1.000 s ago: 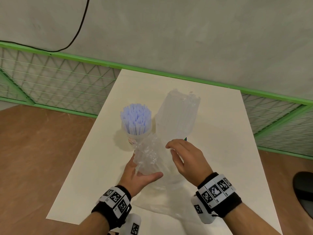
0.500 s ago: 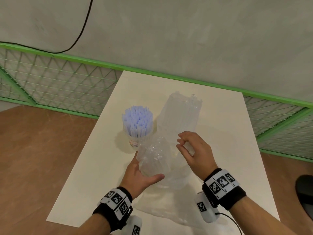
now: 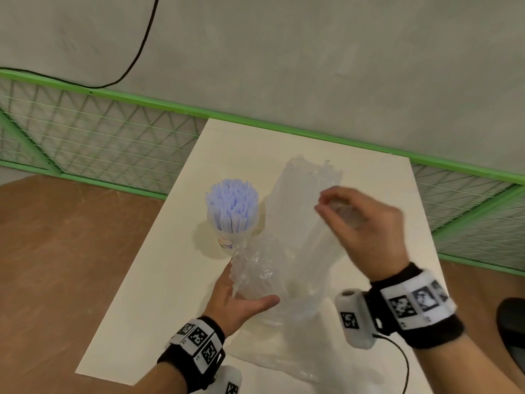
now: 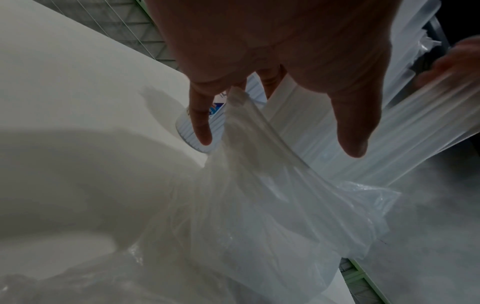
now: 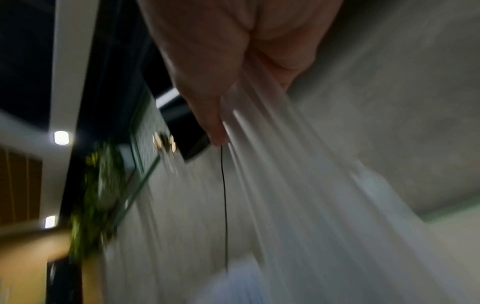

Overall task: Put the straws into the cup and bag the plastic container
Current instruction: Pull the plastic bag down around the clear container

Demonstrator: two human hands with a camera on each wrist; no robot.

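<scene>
A cup (image 3: 226,242) full of pale blue straws (image 3: 231,207) stands on the left half of the white table (image 3: 159,302). Right of it stands a tall clear plastic container (image 3: 298,200). A clear plastic bag (image 3: 255,268) lies crumpled around the container's base. My left hand (image 3: 241,297) grips a bunched part of the bag just in front of the cup, with the film running between its fingers (image 4: 200,123). Raised beside the container's upper part, my right hand (image 3: 326,201) pinches the bag's film (image 5: 311,185) and holds it stretched upward.
A green mesh fence (image 3: 99,137) runs behind the table below a grey wall. Brown floor lies to the left. A dark object (image 3: 511,322) sits at the right edge. More of the bag (image 3: 284,362) spreads over the table's near edge.
My right hand has risen up and away from the table front, pulling the bag's film up alongside the container. The left hand has stayed holding the bunched bag.
</scene>
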